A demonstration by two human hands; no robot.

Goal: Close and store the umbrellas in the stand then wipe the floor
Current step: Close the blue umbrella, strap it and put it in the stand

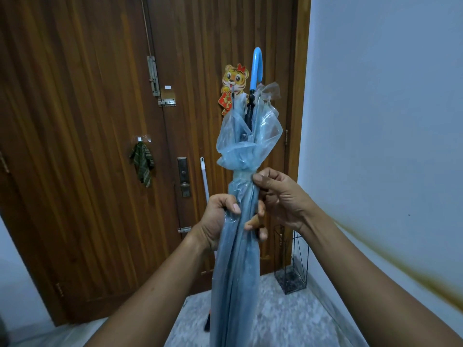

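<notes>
A closed, translucent light-blue umbrella (240, 259) stands upright in front of me, its blue curved handle (256, 68) at the top. My left hand (220, 221) is wrapped around the folded canopy at mid-height. Just above it, my right hand (280, 196) pinches the pale strap (241, 175) that circles the canopy. A black wire umbrella stand (292, 259) sits on the floor in the corner at the right, with nothing visible inside it.
A brown wooden double door (100, 146) fills the view ahead, with a tiger decoration (234, 83), a hanging green cloth (142, 161) and a white mop pole (204, 176) leaning on it. A pale wall (388, 121) runs along the right. The floor (275, 316) is speckled grey.
</notes>
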